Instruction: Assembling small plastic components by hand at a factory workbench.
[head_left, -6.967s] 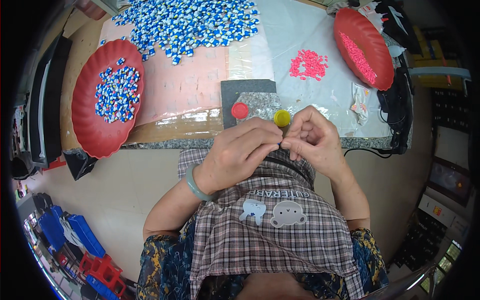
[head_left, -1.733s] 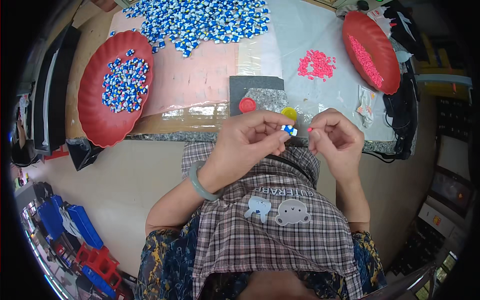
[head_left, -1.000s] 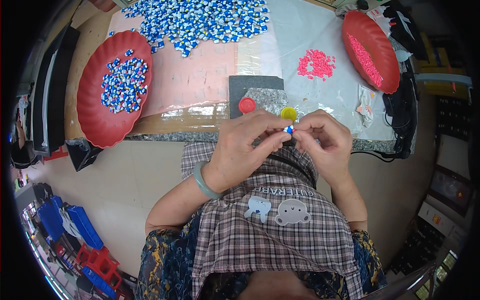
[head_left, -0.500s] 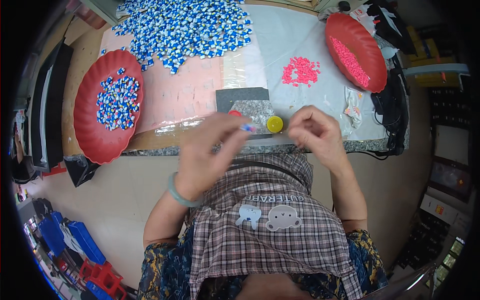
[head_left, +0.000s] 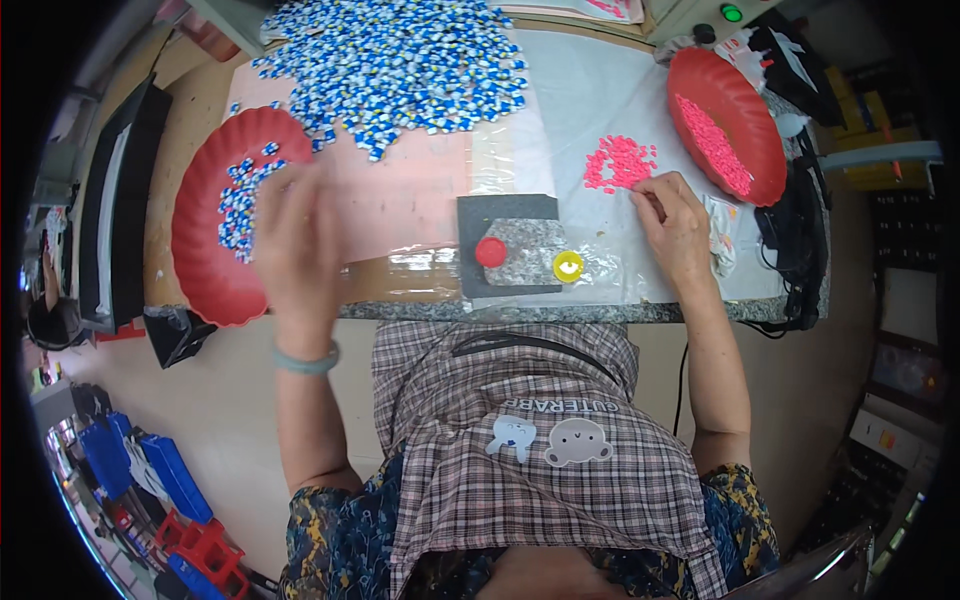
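1. Reaching with both hands at once seems to be the step in hand, as I judge: the left hand (head_left: 298,240) is in the left part of the frame, and the right hand (head_left: 678,225) is right of the centre, well apart from it.
2. Nearest, at the middle of the frame, a dark mat (head_left: 482,208) bears a speckled stone slab (head_left: 525,245). One red cup (head_left: 490,252) is at the slab's left side and one yellow cup (head_left: 568,266) at its right; no finger touches them.
3. Left hand is blurred and covers the right part of a red dish (head_left: 205,230). Small blue-and-white pieces (head_left: 240,205) lie in this dish, just beside the fingers. I cannot tell whether its grip is wide or narrow, nor what it holds.
4. Right hand has a narrow pinch, with the fingertips at the lower right edge of the loose pink pieces (head_left: 620,160). I cannot tell if one is between them. The next move probably calls for a light, exact pinch, because the pieces are tiny and crowded.
5. Farther, at upper right, a second dish (head_left: 760,150) contains more pink pieces; at the top, left of centre, a big blue-and-white heap (head_left: 400,65) spreads.
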